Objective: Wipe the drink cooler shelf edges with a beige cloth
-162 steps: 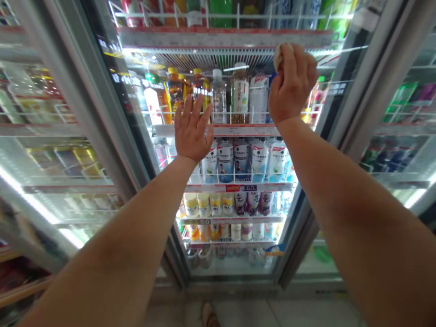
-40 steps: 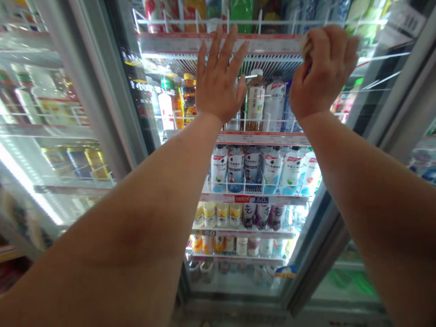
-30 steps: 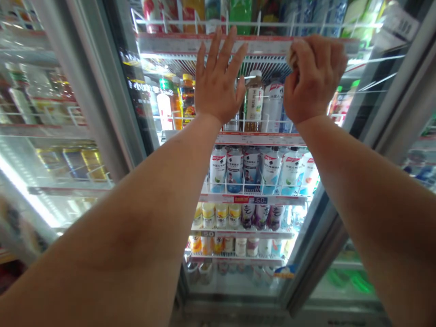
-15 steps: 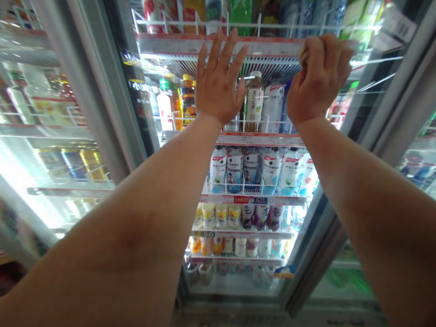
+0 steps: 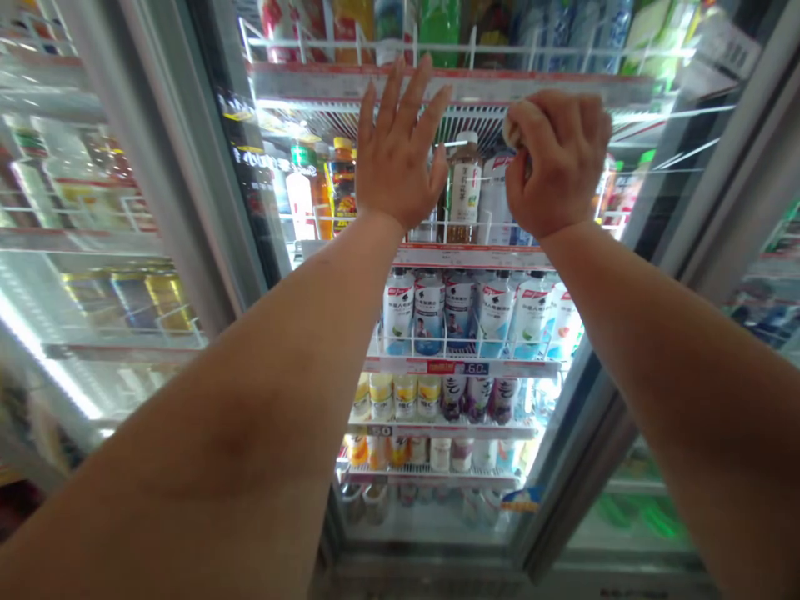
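Observation:
My left hand [image 5: 400,154] lies flat on the glass door [image 5: 475,317] of a drinks fridge, fingers stretched upward and apart. To its right, my right hand [image 5: 559,167] is closed round a small pale wad [image 5: 513,129], perhaps a cloth or tissue, pressed against the same glass. Both hands are at the height of the second shelf from the top. Behind the glass stand rows of bottles: a tea bottle [image 5: 463,187], white-and-blue bottles [image 5: 459,304], and small yellow and purple ones [image 5: 431,396] lower down.
Grey door frames [image 5: 181,167] run on both sides of this door. Neighbouring fridge doors [image 5: 81,250] at left and right [image 5: 762,275] show more shelves of drinks. The fridge's bottom sill [image 5: 437,567] is at floor level.
Since 5.4 s ago my left hand has risen along the glass. Over the last second my right hand rubbed left and right with the wad and is now lower and further left.

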`<state>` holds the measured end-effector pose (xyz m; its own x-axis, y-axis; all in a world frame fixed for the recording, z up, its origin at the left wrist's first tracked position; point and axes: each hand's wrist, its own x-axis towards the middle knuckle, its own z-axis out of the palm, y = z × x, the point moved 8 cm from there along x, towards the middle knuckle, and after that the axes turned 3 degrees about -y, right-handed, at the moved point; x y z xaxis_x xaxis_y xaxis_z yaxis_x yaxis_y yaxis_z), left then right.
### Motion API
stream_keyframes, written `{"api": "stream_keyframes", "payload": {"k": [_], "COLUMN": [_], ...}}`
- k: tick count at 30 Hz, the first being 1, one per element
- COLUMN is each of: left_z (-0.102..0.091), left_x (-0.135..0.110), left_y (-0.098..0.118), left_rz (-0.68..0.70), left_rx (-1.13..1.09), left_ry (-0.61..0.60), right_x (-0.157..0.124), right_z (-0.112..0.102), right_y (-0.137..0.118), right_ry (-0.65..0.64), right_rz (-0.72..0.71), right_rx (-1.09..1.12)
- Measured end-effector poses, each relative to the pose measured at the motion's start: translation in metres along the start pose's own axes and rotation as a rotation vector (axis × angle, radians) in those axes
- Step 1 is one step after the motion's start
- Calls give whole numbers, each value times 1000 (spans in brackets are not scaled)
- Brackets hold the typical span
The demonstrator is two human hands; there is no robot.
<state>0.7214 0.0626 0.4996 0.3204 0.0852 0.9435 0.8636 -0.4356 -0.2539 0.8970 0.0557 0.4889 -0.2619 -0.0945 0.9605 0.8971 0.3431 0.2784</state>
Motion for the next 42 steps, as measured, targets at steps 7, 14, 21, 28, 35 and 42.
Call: {"api": "stream_keyframes", "payload": {"k": [7,14,21,28,35,42], "left_z": [-2,-1,1,1,-2,-3], "left_x": [0,0,-1,-1,-1,-3], "left_y": [1,1,-1,-2,0,1], "left_rz": [10,4,0,-15,-1,-5], "left_rx": [55,87,43,0,-5,-22], "left_ry": [39,38,24,4,18,18], "right_x": [-1,0,-1,-2,-1,-2], "right_z": [-7,1,0,-3,5,-4], "right_y": [16,-4,13,9,-7,10], "right_ry": [128,-29,20,36,-44,51], "right_rz": [179,-50,151,112,-102,143], "right_rx": [17,56,136,82,43,90]}}
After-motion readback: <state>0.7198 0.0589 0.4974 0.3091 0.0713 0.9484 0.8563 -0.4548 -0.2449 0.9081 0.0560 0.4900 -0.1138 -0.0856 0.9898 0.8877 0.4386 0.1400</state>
